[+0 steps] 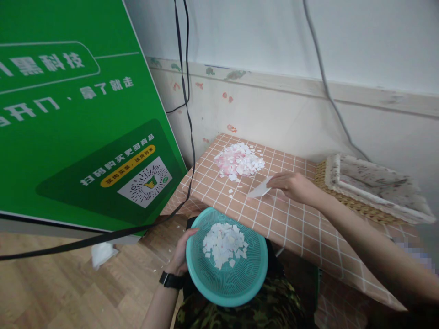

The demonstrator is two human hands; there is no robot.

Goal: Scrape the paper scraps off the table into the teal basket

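Observation:
My left hand (182,252) grips the left rim of a round turquoise plastic colander (227,292), held below the table's front edge. Inside the colander lies a heap of small white paper scraps (224,243). Over the tabletop, my right hand (291,185) pinches a flat white card (259,188), which is tilted with its free edge pointing left and down. Behind the card, a pile of white and pink paper scraps (239,160) sits on the table, with a few loose pieces in front of it.
A brown checked cloth covers the table (291,219). At the right stands a wicker basket (363,192) with a fabric lining. A green panel (85,114) with a QR code fills the left. Black cables (188,119) hang before it. A white crumpled bag (103,253) lies on the floor.

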